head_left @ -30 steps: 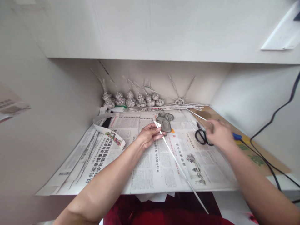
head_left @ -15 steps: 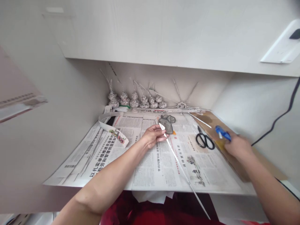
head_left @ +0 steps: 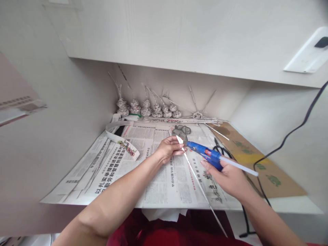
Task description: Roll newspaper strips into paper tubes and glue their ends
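Newspaper sheets cover most of the desk before me, with a brown cardboard panel on the right. Woven paper gourds line the back. A black cord loops down the right side; were it to snag, it could tug the tool off aim. A long, thin paper rod slants from mid-desk past the near edge, where a brush of clothing could swing it. The right hand is wrapped around the handle of a blue glue gun; I cannot tell whether the trigger is squeezed. Black scissors lie partly hidden behind it. The left hand pinches the rod's upper end, fingers closed on it. The rod's pointed white tip sits beside the nozzle, so a slip could burn those fingers or drip glue on the newsprint.
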`<state>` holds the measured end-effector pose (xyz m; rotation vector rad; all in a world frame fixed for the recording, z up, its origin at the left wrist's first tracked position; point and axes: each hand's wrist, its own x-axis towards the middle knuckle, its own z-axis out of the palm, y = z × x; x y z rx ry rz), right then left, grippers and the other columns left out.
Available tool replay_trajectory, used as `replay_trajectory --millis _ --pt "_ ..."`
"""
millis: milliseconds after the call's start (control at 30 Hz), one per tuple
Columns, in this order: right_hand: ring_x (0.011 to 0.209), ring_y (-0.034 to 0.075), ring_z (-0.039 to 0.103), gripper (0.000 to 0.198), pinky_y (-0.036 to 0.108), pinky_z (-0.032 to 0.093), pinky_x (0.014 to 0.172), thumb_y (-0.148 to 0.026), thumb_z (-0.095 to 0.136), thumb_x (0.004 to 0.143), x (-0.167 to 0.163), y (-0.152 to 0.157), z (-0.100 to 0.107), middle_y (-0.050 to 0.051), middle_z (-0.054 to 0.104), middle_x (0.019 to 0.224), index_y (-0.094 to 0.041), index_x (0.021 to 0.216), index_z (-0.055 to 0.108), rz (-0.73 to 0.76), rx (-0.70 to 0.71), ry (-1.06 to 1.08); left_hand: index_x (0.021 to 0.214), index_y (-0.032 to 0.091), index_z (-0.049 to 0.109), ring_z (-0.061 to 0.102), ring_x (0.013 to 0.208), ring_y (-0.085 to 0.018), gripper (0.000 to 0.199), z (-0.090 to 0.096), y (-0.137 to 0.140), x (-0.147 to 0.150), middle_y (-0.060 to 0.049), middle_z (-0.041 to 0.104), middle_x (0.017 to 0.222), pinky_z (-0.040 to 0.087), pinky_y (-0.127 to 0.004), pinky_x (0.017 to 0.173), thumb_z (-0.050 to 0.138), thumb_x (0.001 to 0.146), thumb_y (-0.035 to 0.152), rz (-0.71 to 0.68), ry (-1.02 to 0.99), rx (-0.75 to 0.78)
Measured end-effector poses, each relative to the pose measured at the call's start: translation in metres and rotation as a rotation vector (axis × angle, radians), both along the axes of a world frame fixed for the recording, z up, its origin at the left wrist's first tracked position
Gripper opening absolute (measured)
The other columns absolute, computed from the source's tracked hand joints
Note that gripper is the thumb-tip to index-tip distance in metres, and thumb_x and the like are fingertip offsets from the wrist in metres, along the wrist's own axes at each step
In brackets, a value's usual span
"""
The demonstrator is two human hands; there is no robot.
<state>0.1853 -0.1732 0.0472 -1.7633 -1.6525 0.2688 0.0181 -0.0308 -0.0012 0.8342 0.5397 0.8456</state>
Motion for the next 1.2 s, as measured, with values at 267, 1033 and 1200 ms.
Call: replay_trajectory --millis 267,1033,1200 --pt "0.054 0.015 0.05 0.023 0.028 0.042 0.052 -0.041 0.048 0.085 -0.0074 0.008 -0.0086 -0.002 0.056 0.062 -0.022 0.091 0.059 0.019 -0.02 -0.084 0.092 0.011 0.061 0.068 0.074 -0.02 0.035 -0.0026 0.0012 -0.0013 -0.008 0.066 0.083 0.057 -0.029 0.063 0.077 0.061 0.012 -0.026 -0.02 0.06" --pt "0.063 0.019 0.057 0.016 0.027 0.035 0.057 -0.033 0.039 0.088 -0.0108 0.0035 -0.0048 0.001 0.06 0.072 -0.022 0.095 0.048 0.027 -0.058 -0.353 0.09 0.012 0.062 0.066 0.07 -0.017 0.033 -0.0004 0.0012 -0.0016 -0.006 0.066 0.081 0.057 -0.028 0.062 0.077 0.06 0.011 -0.011 0.014 0.072" --pt "0.061 0.018 0.056 0.016 0.026 0.034 0.055 -0.032 0.038 0.088 -0.0131 0.0028 -0.0048 0.001 0.059 0.071 -0.022 0.096 0.048 0.032 -0.078 -0.378 0.091 0.013 0.063 0.066 0.07 -0.017 0.036 -0.0004 0.0008 -0.0023 -0.006 0.065 0.082 0.057 -0.028 0.062 0.078 0.059 0.011 -0.019 0.008 0.077"
